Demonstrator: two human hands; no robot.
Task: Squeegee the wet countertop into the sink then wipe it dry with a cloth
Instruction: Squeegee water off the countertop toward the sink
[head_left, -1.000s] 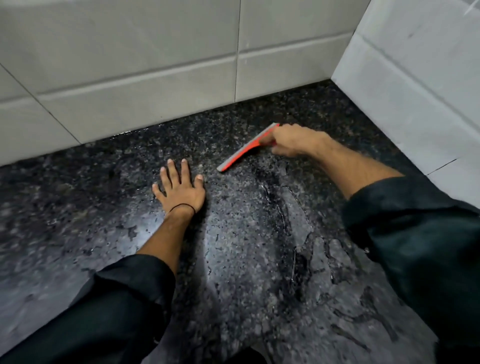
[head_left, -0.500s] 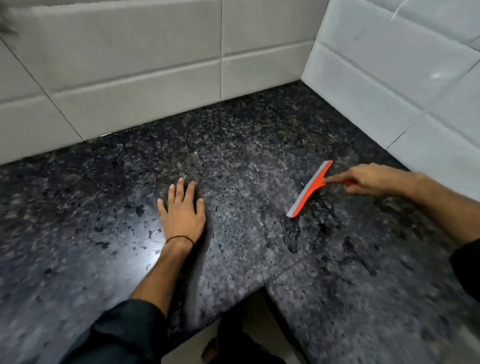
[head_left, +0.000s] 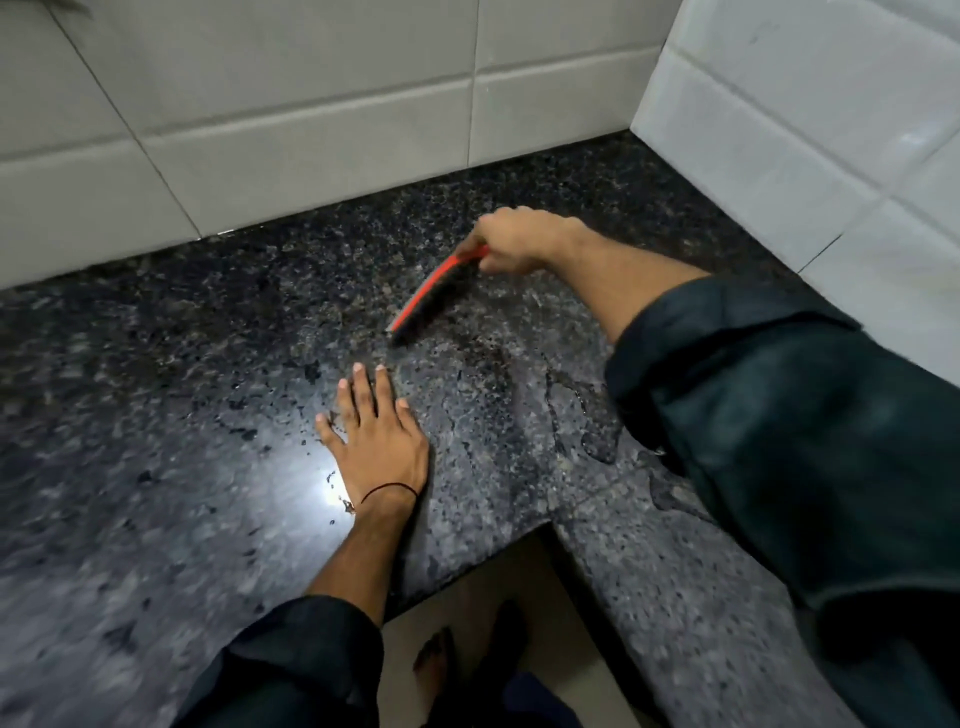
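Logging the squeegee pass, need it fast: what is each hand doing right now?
Left hand: open, flat on the countertop, holding nothing.
Right hand: closed on the handle of the orange squeegee.

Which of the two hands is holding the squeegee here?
The right hand, reaching toward the back wall, grips the orange squeegee by its handle. The left hand, with a black band at its wrist, lies flat and empty on the countertop.
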